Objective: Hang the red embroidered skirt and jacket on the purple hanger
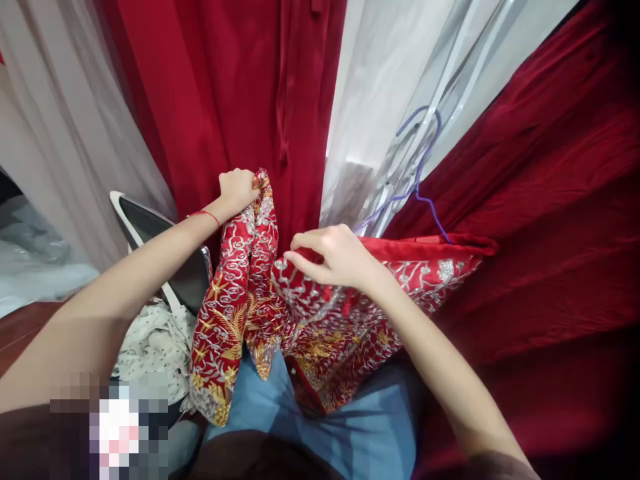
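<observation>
A red garment (320, 333) with silver and gold embroidery hangs down over the person's lap. My left hand (239, 190) is closed round a bunched part of it, the folds dropping below the fist. Near the centre my right hand (335, 257) grips the garment's upper edge between thumb and fingers. To the right of that hand, a purple wire hanger (420, 180) slopes down into the garment's plain red top band; its lower part is hidden by the cloth.
Red cloth (225, 80) hangs behind the hands, with more red cloth (540, 233) at the right. White rods (457, 60) stand beyond the hanger. A dark, white-rimmed panel (165, 247) and dotted pale cloth (160, 347) are at the left.
</observation>
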The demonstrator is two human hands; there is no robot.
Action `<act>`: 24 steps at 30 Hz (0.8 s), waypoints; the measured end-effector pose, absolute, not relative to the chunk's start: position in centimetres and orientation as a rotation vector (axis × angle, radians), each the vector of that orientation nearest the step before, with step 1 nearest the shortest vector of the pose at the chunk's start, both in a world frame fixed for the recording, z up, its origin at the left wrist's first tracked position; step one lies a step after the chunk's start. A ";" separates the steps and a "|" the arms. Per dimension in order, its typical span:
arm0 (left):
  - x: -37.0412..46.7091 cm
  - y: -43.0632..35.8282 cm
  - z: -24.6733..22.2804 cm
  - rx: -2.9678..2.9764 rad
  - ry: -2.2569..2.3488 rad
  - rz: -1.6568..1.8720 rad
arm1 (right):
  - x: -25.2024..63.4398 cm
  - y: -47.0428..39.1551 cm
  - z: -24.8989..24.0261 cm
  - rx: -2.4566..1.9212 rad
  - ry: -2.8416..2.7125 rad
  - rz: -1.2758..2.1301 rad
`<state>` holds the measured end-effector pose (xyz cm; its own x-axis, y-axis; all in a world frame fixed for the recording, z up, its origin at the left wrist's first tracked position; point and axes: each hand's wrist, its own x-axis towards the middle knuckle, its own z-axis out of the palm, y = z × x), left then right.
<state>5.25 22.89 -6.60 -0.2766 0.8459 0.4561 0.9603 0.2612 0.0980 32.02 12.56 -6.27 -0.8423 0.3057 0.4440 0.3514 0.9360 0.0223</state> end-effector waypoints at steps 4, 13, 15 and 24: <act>7.0 23.8 -6.4 -1.680 -2.222 -0.480 | 34.6 10.0 -4.2 -0.318 -2.685 0.014; 13.4 22.0 -5.4 -1.939 -2.015 -0.529 | 33.0 14.3 -8.1 -0.401 -2.649 -0.486; 13.6 21.5 -5.2 -1.980 -1.969 -0.554 | 33.5 15.2 -8.6 -0.378 -2.594 -0.510; 9.5 21.4 0.2 -1.553 -1.996 -1.131 | 43.0 18.3 -4.4 -1.273 -1.715 -0.289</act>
<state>9.54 21.40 0.16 -0.3252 0.6321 0.7033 0.9282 0.0713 0.3651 43.05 18.27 -4.40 -0.0105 0.6173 0.7866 0.8412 0.4307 -0.3268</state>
